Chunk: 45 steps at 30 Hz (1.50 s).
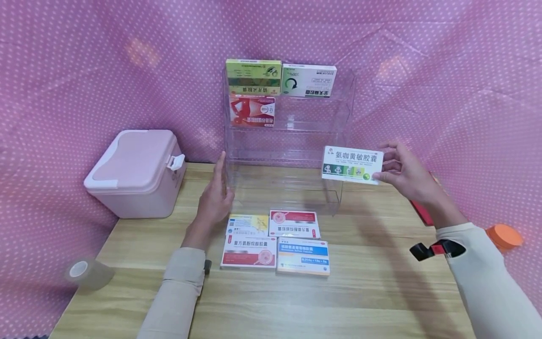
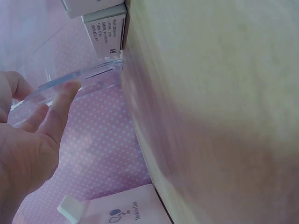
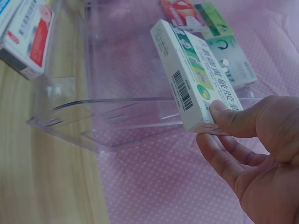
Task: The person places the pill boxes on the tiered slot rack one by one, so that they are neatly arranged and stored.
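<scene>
My right hand (image 1: 406, 176) pinches one end of a white medicine box (image 1: 353, 165) with green pictures, thumb on its printed face. The box hangs in the air at the right front of a clear acrylic tiered rack (image 1: 292, 151). My left hand (image 1: 214, 195) rests against the rack's left side panel (image 2: 88, 74), fingers fairly straight. Standing in the rack's upper tiers are a green box (image 1: 253, 77), a white box (image 1: 309, 81) with a round arrow, and a red box (image 1: 252, 112).
Before the rack lie a yellow-white box (image 1: 247, 224), two red-white boxes (image 1: 294, 223) and a blue-white box (image 1: 303, 256). A pink medicine chest (image 1: 135, 174) and a tape roll (image 1: 89, 273) are at left. An orange lid (image 1: 504, 236) and a red item (image 1: 422, 213) are at right.
</scene>
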Tool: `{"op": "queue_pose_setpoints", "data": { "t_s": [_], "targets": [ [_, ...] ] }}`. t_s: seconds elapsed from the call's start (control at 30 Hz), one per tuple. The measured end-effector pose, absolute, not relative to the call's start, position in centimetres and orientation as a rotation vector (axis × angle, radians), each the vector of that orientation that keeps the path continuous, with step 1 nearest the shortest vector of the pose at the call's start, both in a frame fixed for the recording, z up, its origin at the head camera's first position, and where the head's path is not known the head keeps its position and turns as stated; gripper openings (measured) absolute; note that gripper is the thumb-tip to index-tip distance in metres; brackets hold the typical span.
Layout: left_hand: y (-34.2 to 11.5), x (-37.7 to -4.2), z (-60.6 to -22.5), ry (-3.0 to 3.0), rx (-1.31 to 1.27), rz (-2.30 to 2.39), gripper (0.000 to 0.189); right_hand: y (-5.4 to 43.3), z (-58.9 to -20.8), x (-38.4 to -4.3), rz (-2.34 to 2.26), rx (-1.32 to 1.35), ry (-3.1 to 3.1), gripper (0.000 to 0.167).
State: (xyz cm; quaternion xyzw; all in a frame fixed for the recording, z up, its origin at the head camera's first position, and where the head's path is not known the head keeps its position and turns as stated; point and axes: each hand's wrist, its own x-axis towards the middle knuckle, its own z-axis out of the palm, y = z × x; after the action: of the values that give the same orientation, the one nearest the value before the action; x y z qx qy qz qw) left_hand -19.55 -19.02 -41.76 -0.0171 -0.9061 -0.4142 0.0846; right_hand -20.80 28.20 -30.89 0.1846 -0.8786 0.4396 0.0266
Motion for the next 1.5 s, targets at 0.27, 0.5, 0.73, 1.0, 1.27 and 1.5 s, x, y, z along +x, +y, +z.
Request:
{"op": "queue_pose_setpoints", "data": {
  "t_s": [0.27,0.5,0.73,1.0,1.27,1.5],
  "targets": [
    [-19.0,-19.5,-42.0,-2.696,-0.053,-1.256,0.113,27.1,-28.9,-22.5,1.361,0.453,-2.749,0.064],
    [-19.0,-19.5,-42.0,-2.698,-0.055,-1.262,0.115,26.1,-27.0,-24.1,1.322,0.421,-2.743,0.06],
    [-19.1,-19.5,-41.9,-2.689,-0.067,-1.254,0.117,24.7,-24.7,-25.9,1.224,0.433,-2.722,0.06],
    [-19.1,-19.7,-42.1,-2.682,-0.091,-1.241,0.118,23.2,-22.4,-28.0,1.113,0.407,-2.689,0.063],
    [-19.2,-19.8,-41.8,-2.692,-0.083,-1.232,0.118,20.8,-20.7,-29.3,1.077,0.375,-2.659,0.061],
    [-19.3,-19.6,-41.7,-2.692,-0.085,-1.238,0.119,19.0,-20.4,-30.2,1.022,0.39,-2.651,0.062]
  ]
}}
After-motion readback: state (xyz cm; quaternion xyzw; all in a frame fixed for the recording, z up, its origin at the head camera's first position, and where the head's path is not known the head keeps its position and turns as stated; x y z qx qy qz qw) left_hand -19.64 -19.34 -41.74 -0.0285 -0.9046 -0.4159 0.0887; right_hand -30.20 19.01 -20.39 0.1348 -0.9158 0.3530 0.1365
